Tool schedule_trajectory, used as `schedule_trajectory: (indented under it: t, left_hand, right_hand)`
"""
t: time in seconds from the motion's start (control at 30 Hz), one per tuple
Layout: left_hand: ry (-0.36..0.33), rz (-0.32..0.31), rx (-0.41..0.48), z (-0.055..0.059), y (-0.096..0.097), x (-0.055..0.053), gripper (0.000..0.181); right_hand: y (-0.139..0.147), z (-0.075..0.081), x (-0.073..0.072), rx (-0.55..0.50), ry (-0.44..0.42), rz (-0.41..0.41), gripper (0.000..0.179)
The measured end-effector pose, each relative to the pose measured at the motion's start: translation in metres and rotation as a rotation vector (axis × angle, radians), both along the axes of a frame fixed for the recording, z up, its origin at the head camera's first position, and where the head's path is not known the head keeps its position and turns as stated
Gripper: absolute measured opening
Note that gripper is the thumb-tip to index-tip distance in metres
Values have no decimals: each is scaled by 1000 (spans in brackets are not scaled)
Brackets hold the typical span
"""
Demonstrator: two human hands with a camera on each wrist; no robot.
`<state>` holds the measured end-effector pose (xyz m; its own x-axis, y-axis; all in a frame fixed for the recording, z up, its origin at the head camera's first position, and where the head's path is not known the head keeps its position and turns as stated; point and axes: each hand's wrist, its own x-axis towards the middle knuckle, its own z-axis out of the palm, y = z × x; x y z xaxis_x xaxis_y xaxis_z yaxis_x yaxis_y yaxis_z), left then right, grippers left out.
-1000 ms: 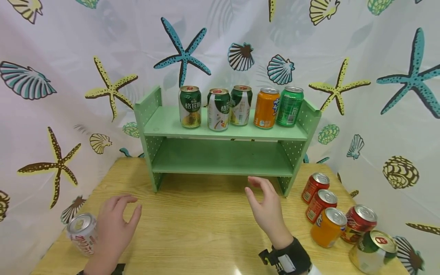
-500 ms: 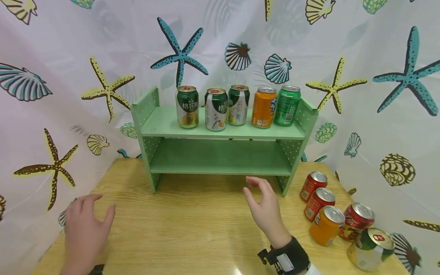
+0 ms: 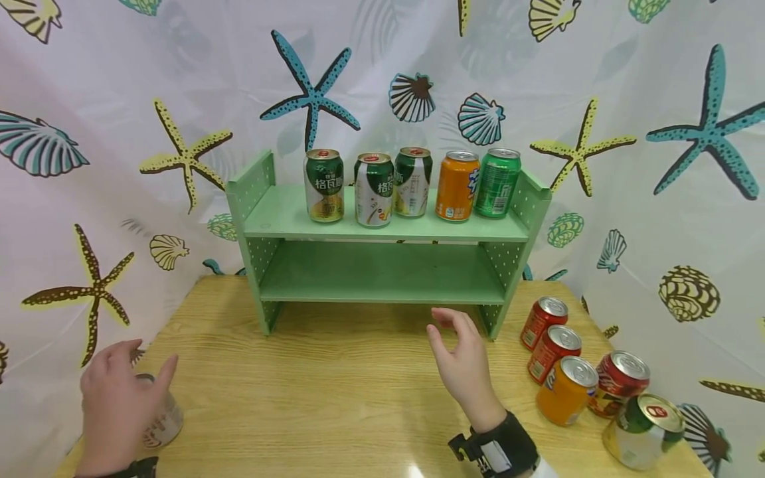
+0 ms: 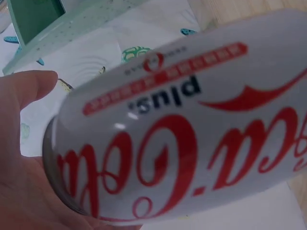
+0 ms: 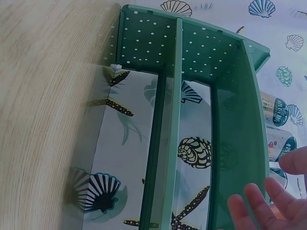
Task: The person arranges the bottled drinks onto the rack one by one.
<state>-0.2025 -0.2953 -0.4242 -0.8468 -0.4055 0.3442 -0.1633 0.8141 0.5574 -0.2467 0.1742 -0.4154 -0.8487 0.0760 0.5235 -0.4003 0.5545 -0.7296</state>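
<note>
A white can with red Coca-Cola lettering and the word "plus" [image 4: 182,124] stands at the table's left edge. In the head view this can [image 3: 167,423] is partly covered by my left hand [image 3: 118,405]. That hand is beside the can's top, thumb and fingers spread apart; whether it touches the can I cannot tell. My right hand [image 3: 467,365] hovers in front of the green shelf [image 3: 382,272], fingers loosely bent and holding nothing.
On the upper board stand green-and-white cans [image 3: 325,186], an orange can [image 3: 457,186] and a green can [image 3: 499,183]. Several cans, including red cans [image 3: 554,352], an orange can [image 3: 566,392] and a green-and-white can [image 3: 643,431], stand on the table [image 3: 335,398] at right. Patterned cloth [image 3: 209,53] surrounds it.
My left hand has moved left and a little down, passing in front of the white can, which now shows on its right side. The right hand stays nearly still.
</note>
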Motion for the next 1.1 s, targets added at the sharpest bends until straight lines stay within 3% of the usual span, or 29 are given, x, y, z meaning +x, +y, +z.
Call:
schedule_trajectory:
  t: [0.27,0.6,0.9,1.1]
  left_hand:
    - [-168,23,98,-1,-11,-4,87]
    - [-263,-6,121,-7,-17,-7,96]
    - [-313,12,129,-11,-18,-5,78]
    - [-301,30,161,-14,-18,-4,74]
  right_hand:
    - [0,-3,1,5,-5,-14,29]
    - [0,-4,1,-2,-3,-16,29]
    - [0,-9,0,-3,4,-14,28]
    - [0,-9,1,-1,2,-12,29]
